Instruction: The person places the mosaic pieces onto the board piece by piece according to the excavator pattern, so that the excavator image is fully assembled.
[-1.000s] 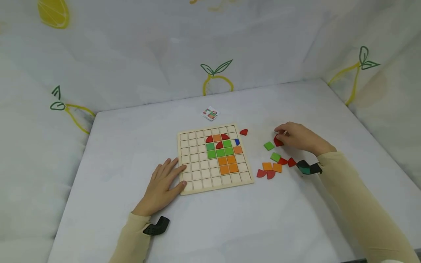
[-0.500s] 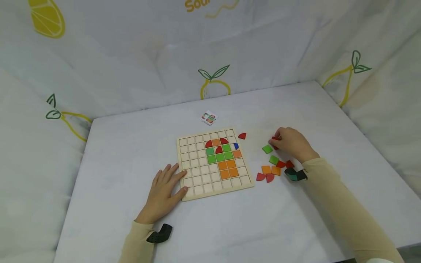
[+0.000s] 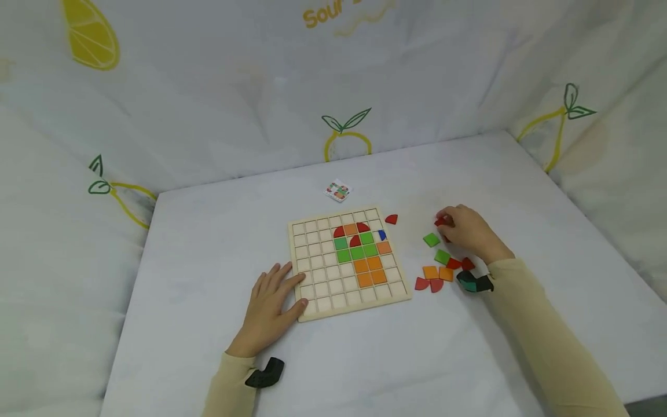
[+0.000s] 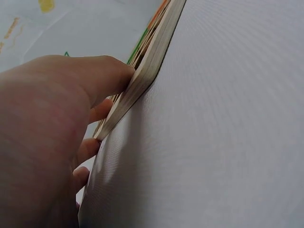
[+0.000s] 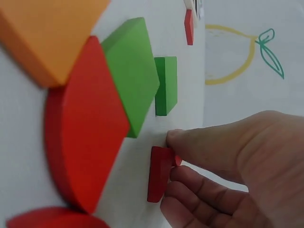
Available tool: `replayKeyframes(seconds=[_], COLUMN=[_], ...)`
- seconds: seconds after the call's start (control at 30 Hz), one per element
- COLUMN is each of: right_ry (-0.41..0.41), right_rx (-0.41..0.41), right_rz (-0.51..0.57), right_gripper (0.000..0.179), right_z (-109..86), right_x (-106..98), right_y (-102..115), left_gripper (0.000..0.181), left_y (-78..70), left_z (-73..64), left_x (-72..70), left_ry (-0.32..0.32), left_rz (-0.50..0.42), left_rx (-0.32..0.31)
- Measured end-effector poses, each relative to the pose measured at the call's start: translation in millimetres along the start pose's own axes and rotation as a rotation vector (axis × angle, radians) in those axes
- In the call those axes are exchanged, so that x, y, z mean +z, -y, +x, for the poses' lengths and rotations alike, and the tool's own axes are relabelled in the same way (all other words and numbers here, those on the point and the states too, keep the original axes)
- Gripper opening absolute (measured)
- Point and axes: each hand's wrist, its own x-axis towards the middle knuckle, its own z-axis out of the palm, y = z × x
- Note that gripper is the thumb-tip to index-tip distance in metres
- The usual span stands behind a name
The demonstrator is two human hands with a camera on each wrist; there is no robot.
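My left hand (image 3: 268,313) lies spread at the left side of the wooden grid board (image 3: 324,288). Its thumb and index finger rest on the board's near left corner; the left wrist view has the thumb against the board's edge (image 4: 151,66). Colored tiles fill some of the board's right-hand squares, among them green tiles (image 3: 356,252) and orange tiles (image 3: 374,263). Right of the board, my right hand (image 3: 471,234) pinches a small red tile (image 5: 178,159) between thumb and fingers. Another red tile (image 5: 160,173) touches the fingertips. The fingers partly hide both.
Loose tiles lie between board and right hand: a green square (image 3: 431,240), another green square (image 3: 442,257), orange squares (image 3: 430,272) and red quarter circles (image 3: 421,284). A red quarter circle (image 3: 391,219) sits by the board's far right corner. A patterned card (image 3: 337,190) lies behind the board.
My right hand has shifted a little left toward the board, along with the red tiles at its fingertips. My left hand stays on the board's corner. The head view has tilted slightly.
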Motion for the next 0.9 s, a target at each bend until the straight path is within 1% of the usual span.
replayKeyframes(seconds=[0.13,0.2,0.3,0.4,0.5,0.7,0.9], right_ry=[0.035,0.034,0.011,-0.021,-0.044,-0.015,-0.042], right_rx=[0.014,0.018,-0.005,-0.041,-0.063,-0.098,-0.106], right_rz=[0.027,0.033,0.024,-0.005,-0.029,-0.004,0.021], right_gripper=[0.039,0.038,0.037,0.042,0.044,0.036,0.032], right_z=[-0.9,-1.5,-2.5,-0.8,-1.5,-1.8,4.3], right_x=[6.9,7.4,4.7,0.7,1.8,5.7,8.8], right_y=[-3.4,-4.2,-4.1,-1.0,-3.2,-5.1,-0.3], left_gripper=[0.051,0.051,0.051,0.051,0.051,0.051,0.052], left_y=[1.0,1.4,0.9,-0.1,-1.2,-0.3,1.4], left_z=[-3.7,-4.5,-3.3,0.6,3.3,1.4,0.1], left_x=[1.3,2.8,4.0,1.4,3.3,5.0,2.1], left_ry=[0.016,0.017,0.015,0.007,0.012,0.034,0.011], left_rz=[0.003,0.007,0.010,0.020,0.021,0.036,0.034], left_rx=[-0.021,-0.021,-0.015,-0.009,-0.005,-0.005,0.001])
